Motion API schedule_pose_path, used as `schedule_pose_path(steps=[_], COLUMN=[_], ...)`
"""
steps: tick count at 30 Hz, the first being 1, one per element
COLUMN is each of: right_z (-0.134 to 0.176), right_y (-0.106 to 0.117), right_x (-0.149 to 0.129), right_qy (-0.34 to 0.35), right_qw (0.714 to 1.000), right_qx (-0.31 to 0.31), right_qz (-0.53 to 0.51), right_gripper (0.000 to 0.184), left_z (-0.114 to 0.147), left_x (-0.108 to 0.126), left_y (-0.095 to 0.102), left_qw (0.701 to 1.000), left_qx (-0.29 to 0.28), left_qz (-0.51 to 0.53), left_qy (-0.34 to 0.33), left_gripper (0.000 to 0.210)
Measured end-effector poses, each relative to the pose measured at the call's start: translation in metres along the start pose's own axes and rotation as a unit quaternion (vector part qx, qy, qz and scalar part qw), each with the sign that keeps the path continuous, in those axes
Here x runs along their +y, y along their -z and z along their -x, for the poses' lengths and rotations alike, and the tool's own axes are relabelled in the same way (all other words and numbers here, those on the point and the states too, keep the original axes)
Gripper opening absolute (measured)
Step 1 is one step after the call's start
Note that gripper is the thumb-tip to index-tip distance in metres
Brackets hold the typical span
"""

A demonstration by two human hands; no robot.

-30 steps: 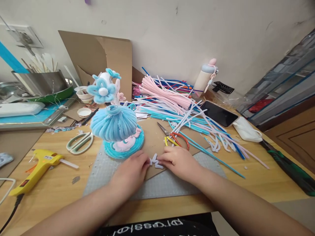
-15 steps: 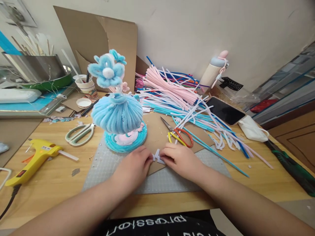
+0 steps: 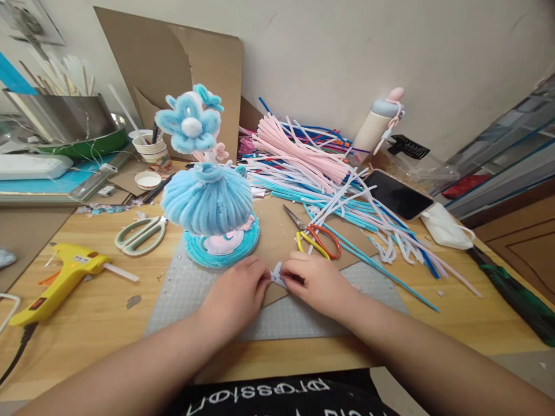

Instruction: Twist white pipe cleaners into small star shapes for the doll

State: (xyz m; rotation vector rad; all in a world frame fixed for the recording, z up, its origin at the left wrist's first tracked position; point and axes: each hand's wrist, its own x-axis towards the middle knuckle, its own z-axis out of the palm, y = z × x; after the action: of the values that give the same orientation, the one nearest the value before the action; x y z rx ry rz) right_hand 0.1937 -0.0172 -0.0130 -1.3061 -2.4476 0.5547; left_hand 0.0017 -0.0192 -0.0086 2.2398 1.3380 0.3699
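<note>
Between my fingertips lies a small pale lilac piece of pipe cleaner (image 3: 276, 274), partly hidden, with several short arms showing. My left hand (image 3: 243, 283) pinches its left side, and my right hand (image 3: 312, 280) pinches its right side. Both hands rest low over a piece of brown cardboard (image 3: 273, 231) on the grey cutting mat (image 3: 269, 326). Just beyond my left hand stands a light blue fuzzy pipe-cleaner figure (image 3: 206, 202) with a flower on top, on a round blue and pink base (image 3: 221, 254). Scissors with red and yellow handles (image 3: 314, 237) lie beyond my right hand.
A yellow glue gun (image 3: 65, 277) and pale-handled scissors (image 3: 141, 236) lie left. Bundled pipe cleaners (image 3: 299, 150) spread across the back, near a phone (image 3: 399, 193) and bottle (image 3: 377, 124). A green-black handled tool (image 3: 515, 294) lies far right. Paper cups (image 3: 150, 147) stand back left.
My fingertips have shifted slightly around the lilac piece, and its arms now sit at a slightly different angle. Both hands keep their pinch; the surrounding things stay in place.
</note>
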Motion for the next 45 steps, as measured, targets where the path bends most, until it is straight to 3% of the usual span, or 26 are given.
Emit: schedule_pose_path(steps=[18,25,29,36,45], right_z=[-0.004,-0.004,-0.003,-0.004,-0.006], right_y=[-0.005,-0.005,-0.004,0.0,0.001], right_x=[-0.006,-0.006,-0.007,-0.003,0.0], right_qy=[-0.033,-0.035,-0.037,-0.022,-0.015], right_qw=[0.999,0.999,0.999,0.999,0.999], right_qx=[0.005,0.009,0.009,-0.011,-0.018], right_qz=[-0.02,-0.018,-0.022,-0.04,-0.048], right_gripper=[0.011,0.011,0.011,0.011,0.011], left_z=[0.0,0.002,0.0,-0.002,-0.008], left_x=[0.004,0.011,0.01,0.004,-0.003], left_y=[0.0,0.0,0.0,0.003,0.001], left_qw=[0.999,0.984,0.985,0.997,0.999], left_qx=[0.002,0.047,0.047,0.006,0.011], left_qz=[-0.039,-0.148,-0.127,-0.035,0.002], left_qy=[-0.004,-0.089,-0.109,-0.075,-0.039], left_gripper=[0.016,0.017,0.017,0.021,0.015])
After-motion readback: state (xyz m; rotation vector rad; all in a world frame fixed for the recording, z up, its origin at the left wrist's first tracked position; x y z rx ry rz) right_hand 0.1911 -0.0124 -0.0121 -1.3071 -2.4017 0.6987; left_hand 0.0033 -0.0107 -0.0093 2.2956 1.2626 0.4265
